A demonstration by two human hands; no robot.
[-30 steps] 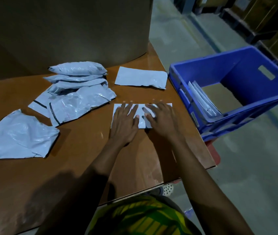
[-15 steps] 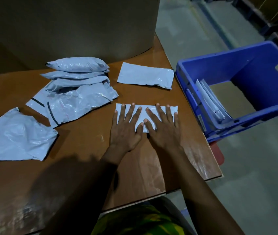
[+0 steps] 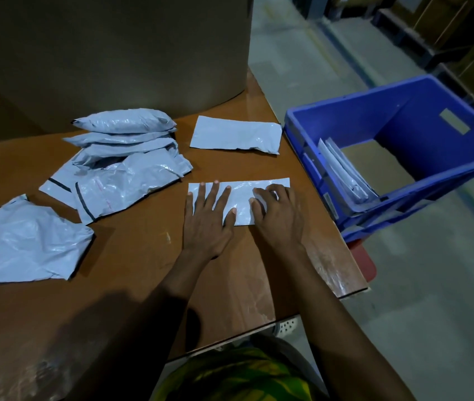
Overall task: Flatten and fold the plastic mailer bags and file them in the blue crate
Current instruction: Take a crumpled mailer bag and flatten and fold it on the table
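Leaves the crumpled bag [image 3: 24, 241] at nine o'clock and the pile [image 3: 122, 163] at eleven waiting. Keeps the left hand [image 3: 206, 224] flat on the folded bag [image 3: 241, 195] at twelve, fingers straight and spread, as half a second back. Bends the right hand [image 3: 280, 218] now: fingers, splayed flat before, curled together on the bag's right end; pinching or only pressing, cannot tell. Suggests creasing finished, lift toward the blue crate [image 3: 360, 120] at two o'clock next.

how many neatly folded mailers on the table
2: the near mailer under the left hand and right hand; the far mailer by the blue crate. The crumpled pile may hide more.
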